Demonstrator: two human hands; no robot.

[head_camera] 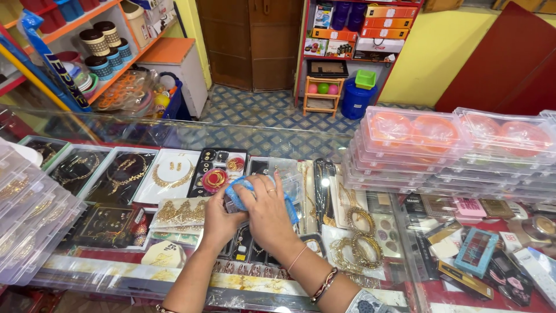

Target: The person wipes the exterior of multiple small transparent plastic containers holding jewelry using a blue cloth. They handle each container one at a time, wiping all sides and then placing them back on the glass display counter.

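blue and soft-looking, the cloth (243,190) is bunched into a crumpled wad with pale highlights along its folds; part of it shows above the knuckles and a further strip shows at the right of the wrist. it sits on the glass worktop (191,134), over the middle of the display case and just in front of a tray of red and gold bangles (215,178). both hands press it from above. the left hand (217,219) grips the left edge of the wad, fingers curled narrow around the fabric. the right hand (267,210) lies flat across the top, fingers (272,186) closed together and bent over the cloth; a ring shows on one finger, and thread and bead bracelets sit on the wrist. whether the cloth touches the glass under the palms cannot be told, since the hands cover it. beneath the glass, left of the hands, lie gold necklace sets (171,177) on dark and white cards. right of the hands lie gold bangles (359,246) in clear wrap. on the worktop at the right stands a stack of clear plastic boxes (411,148) with orange contents, well apart from the cloth. at the left edge stands another stack of clear boxes (29,223) holding gold pieces.
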